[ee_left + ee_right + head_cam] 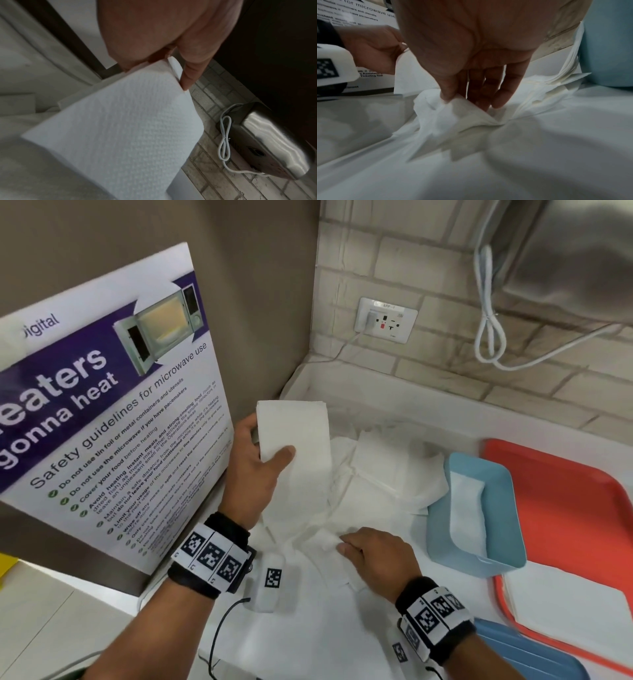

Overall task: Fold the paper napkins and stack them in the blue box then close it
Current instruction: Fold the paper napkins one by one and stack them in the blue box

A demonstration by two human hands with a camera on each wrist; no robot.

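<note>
While R hand (371,556) pinches pile napkin (464,108), L hand (255,470) grips folded napkin (294,440).

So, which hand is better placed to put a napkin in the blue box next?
The left hand: it already holds a folded napkin, lifted. The right hand, though nearer the blue box, pinches an unfolded one.

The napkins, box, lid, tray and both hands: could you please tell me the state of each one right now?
Left hand: grips a folded napkin, lifted off the counter.
Right hand: pinches a corner of the loose napkins on the counter.
Loose napkins: unfolded, in a rumpled pile.
Blue box: open, with at least one folded napkin inside.
Blue lid: off, lying near the right wrist.
Red tray: flat on the counter, holding white sheets.
</note>
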